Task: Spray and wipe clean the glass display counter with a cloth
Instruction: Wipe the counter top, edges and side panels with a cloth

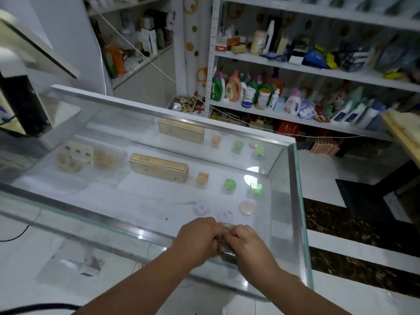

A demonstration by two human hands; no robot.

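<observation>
Both hands (223, 241) bunch a cloth (223, 243) at the glass counter (293, 201)'s near edge, open glass beyond

The glass counter (281, 214) was a long case with a clear flat top and metal-edged rims, its surface carrying bright glare spots. The cloth (223, 241) was a small, crumpled, brownish wad, mostly hidden, bunched between the left hand (195, 238) and right hand (248, 245) above the counter's near edge.
</observation>
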